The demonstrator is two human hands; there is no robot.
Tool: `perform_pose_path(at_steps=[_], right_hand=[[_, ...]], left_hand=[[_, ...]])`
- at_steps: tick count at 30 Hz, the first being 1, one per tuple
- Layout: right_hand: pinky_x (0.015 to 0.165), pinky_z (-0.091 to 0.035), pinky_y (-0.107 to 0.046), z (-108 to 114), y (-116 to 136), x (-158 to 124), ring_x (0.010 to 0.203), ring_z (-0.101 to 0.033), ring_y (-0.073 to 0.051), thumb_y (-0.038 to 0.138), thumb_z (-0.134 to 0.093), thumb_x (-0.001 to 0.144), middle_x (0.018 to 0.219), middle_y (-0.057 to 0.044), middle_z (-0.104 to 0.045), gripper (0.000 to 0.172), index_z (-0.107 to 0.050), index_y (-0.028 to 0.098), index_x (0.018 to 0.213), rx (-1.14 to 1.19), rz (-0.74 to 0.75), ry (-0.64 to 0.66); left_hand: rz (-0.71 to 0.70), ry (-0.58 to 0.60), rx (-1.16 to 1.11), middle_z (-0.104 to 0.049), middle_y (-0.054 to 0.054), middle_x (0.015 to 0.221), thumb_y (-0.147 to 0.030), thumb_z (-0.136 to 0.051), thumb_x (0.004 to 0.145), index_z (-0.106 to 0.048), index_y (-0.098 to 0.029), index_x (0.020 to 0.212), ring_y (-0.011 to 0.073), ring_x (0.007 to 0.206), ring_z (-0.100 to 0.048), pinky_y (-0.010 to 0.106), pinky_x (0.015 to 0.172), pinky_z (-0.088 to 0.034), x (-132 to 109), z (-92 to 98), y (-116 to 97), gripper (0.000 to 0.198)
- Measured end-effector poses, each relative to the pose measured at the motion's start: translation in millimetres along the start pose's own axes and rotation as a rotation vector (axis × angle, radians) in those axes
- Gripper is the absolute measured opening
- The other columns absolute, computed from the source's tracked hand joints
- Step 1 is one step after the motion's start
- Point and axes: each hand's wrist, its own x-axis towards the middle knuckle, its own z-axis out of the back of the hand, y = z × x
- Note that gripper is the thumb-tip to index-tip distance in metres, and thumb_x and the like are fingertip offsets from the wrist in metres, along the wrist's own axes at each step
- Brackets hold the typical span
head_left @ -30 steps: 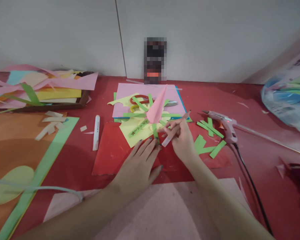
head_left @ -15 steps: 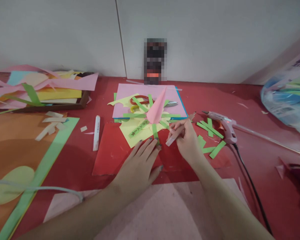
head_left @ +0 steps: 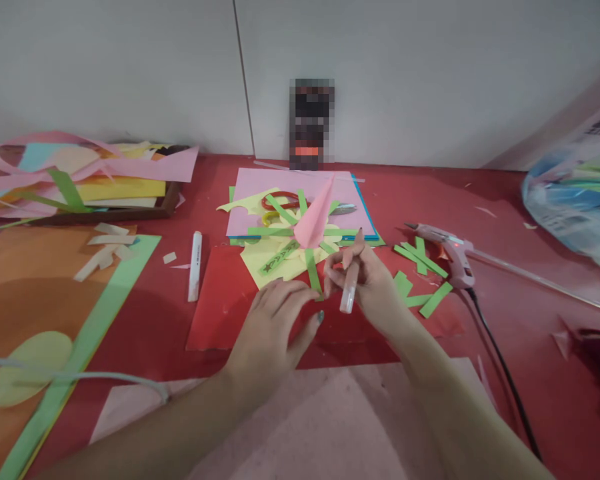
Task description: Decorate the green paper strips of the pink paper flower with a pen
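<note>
Between my hands lies a paper flower [head_left: 333,235] with pale yellow petals, a pink paper cone [head_left: 314,220] standing on it and several green strips around it. One strip at the left [head_left: 279,257] bears dark arrow marks and a star. My right hand [head_left: 370,280] is closed round a white marker [head_left: 349,290], its clear end pointing down towards me. The right fingertips are beside the end of the front green strip [head_left: 313,272]. My left hand [head_left: 270,327] arches over the red sheet, fingertips at that same strip end, its thumb apart from the fingers.
A glue gun [head_left: 445,247] with a lit red light and a cord lies right, near loose green strips [head_left: 420,257]. Scissors [head_left: 285,199] rest on pink paper [head_left: 260,177] behind the flower. Another marker [head_left: 195,267] and a scrap-filled tray [head_left: 170,200] are left.
My left hand has lifted from lying flat, and its fingers are now bent. My right hand has tilted the marker more upright, with its fingertips closer to the front strip's end.
</note>
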Motion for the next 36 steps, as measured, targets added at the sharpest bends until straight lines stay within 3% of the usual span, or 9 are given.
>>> perform_pose_path(at_steps=[6, 17, 22, 27, 31, 36], right_hand=[[0.055, -0.052, -0.028, -5, -1, -4, 0.055, -0.059, -0.009, 0.028, -0.062, 0.078, 0.082, 0.003, -0.056, 0.026, -0.036, 0.023, 0.075, 0.037, -0.008, 0.098], [0.049, -0.053, -0.029, -16, -4, -7, 0.052, -0.061, -0.011, 0.029, -0.069, 0.072, 0.078, 0.004, -0.058, 0.031, -0.038, 0.024, 0.075, 0.158, -0.038, 0.144], [0.048, -0.052, -0.027, -12, 1, -4, 0.051, -0.06, -0.011, 0.034, -0.067, 0.073, 0.07, 0.004, -0.059, 0.028, -0.04, 0.024, 0.072, 0.093, -0.05, 0.112], [0.043, -0.047, -0.024, -6, 1, -2, 0.051, -0.059, -0.012, 0.035, -0.069, 0.071, 0.066, 0.004, -0.061, 0.029, -0.042, 0.023, 0.074, -0.03, 0.071, -0.015], [0.045, -0.046, -0.024, -1, -3, -1, 0.051, -0.058, -0.012, 0.041, -0.05, 0.085, 0.06, 0.004, -0.06, 0.02, -0.045, 0.023, 0.078, -0.07, 0.217, -0.273], [0.046, -0.041, -0.027, 4, -9, 5, 0.046, -0.053, -0.012, 0.051, -0.036, 0.088, 0.05, 0.003, -0.054, 0.038, -0.059, 0.021, 0.083, -0.116, 0.298, -0.461]], left_hand=[[0.267, -0.101, -0.2, -0.058, 0.002, 0.096, -0.029, -0.048, 0.087, -0.054, -0.024, 0.097, 0.0182, 0.091, -0.055, 0.037, 0.08, -0.047, 4, -0.4, 6, 0.012], [0.316, -0.089, -0.319, -0.06, -0.001, 0.082, -0.025, -0.05, 0.087, -0.058, -0.023, 0.084, 0.0155, 0.08, -0.057, 0.032, 0.073, -0.047, 6, 0.2, 5, 0.009], [0.227, -0.083, -0.299, -0.058, -0.003, 0.076, -0.02, -0.05, 0.087, -0.056, -0.022, 0.077, 0.0126, 0.073, -0.055, 0.027, 0.069, -0.044, 5, -0.7, 4, 0.012], [0.145, -0.082, -0.255, -0.056, -0.002, 0.078, -0.016, -0.051, 0.085, -0.054, -0.021, 0.08, 0.0124, 0.075, -0.053, 0.027, 0.069, -0.043, 3, -1.4, 4, 0.008], [0.032, 0.002, -0.192, -0.056, 0.0, 0.081, -0.016, -0.046, 0.088, -0.051, -0.02, 0.082, 0.0135, 0.076, -0.053, 0.029, 0.07, -0.045, 1, -1.4, 2, 0.009], [-0.109, 0.094, -0.029, -0.058, 0.005, 0.106, -0.011, -0.04, 0.089, -0.05, -0.019, 0.09, 0.0187, 0.099, -0.053, 0.038, 0.086, -0.044, -2, -5.5, 1, 0.013]])
